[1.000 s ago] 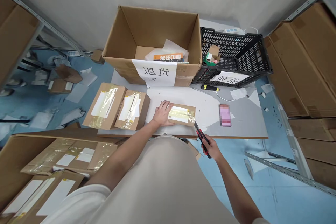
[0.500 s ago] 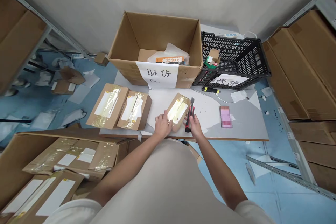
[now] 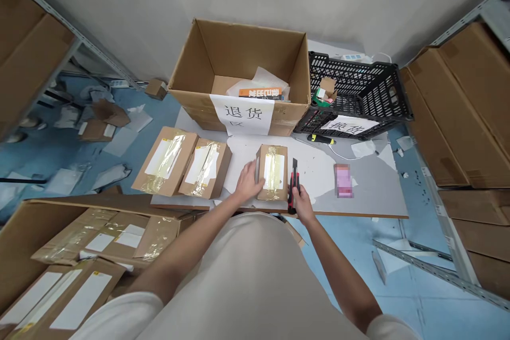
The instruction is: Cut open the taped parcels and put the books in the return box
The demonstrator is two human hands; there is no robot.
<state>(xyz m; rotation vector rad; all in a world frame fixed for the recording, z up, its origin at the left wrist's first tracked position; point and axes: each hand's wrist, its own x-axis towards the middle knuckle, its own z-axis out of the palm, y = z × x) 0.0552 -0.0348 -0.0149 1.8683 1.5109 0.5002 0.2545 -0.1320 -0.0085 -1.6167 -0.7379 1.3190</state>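
Observation:
A small taped cardboard box [image 3: 274, 170] with a white label lies on the table in front of me. My left hand [image 3: 249, 181] is against its left side, fingers stretched along it and the thumb near its front left edge. Just off the box's right side, my right hand [image 3: 301, 203] is closed around a red and black utility knife [image 3: 294, 186] that points away from me. Two more taped boxes stand side by side to the left, a larger one [image 3: 165, 162] and a smaller one [image 3: 205, 169].
Behind, a large open carton [image 3: 191, 109] holds an orange package [image 3: 261, 93]. A black plastic crate [image 3: 374, 106] stands beside it. A yellow and black tool [image 3: 321, 139] and a pink blurred item [image 3: 343, 180] lie rightward. Several parcels fill a carton [image 3: 99, 201] at lower left.
The small box has turned from a slant to nearly square with the table edge. My left hand has slid along its left side. The knife in my right hand has moved slightly right and towards me.

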